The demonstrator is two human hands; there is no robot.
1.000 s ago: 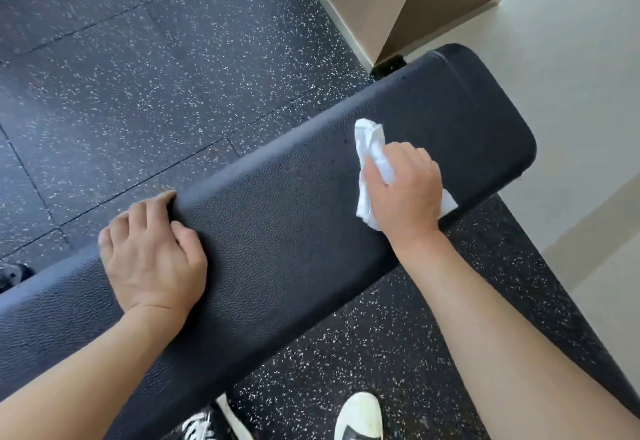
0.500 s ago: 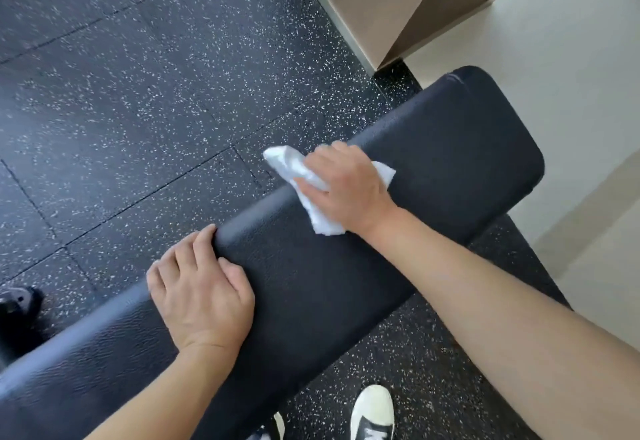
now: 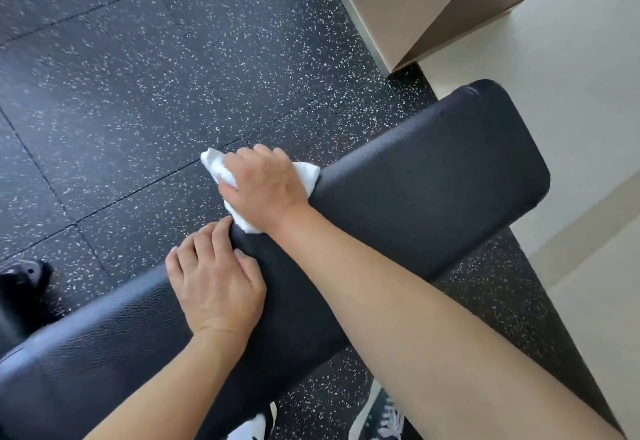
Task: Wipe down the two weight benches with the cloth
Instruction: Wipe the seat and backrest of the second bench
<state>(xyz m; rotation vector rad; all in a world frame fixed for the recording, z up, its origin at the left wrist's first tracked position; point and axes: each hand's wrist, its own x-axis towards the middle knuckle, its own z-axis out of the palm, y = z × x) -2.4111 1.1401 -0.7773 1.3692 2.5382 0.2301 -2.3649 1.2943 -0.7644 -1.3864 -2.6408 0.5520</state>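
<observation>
A black padded weight bench (image 3: 433,190) runs diagonally from lower left to upper right. My right hand (image 3: 266,187) presses a white cloth (image 3: 216,166) against the bench's far edge near its middle, and the cloth sticks out past that edge. My left hand (image 3: 214,284) rests flat on the pad just below and left of the right hand, fingers over the far edge, holding nothing. Only one bench is in view.
Black speckled rubber floor tiles (image 3: 138,93) lie beyond the bench. A beige cabinet or wall corner (image 3: 415,0) stands at the upper right beside pale flooring (image 3: 571,93). A black bench foot (image 3: 20,277) shows at the left edge. My shoes (image 3: 377,415) are below the bench.
My right hand has slid the cloth leftward along the pad from near the right end to the far edge by my left hand. The view has shifted, so the left hand appears further right.
</observation>
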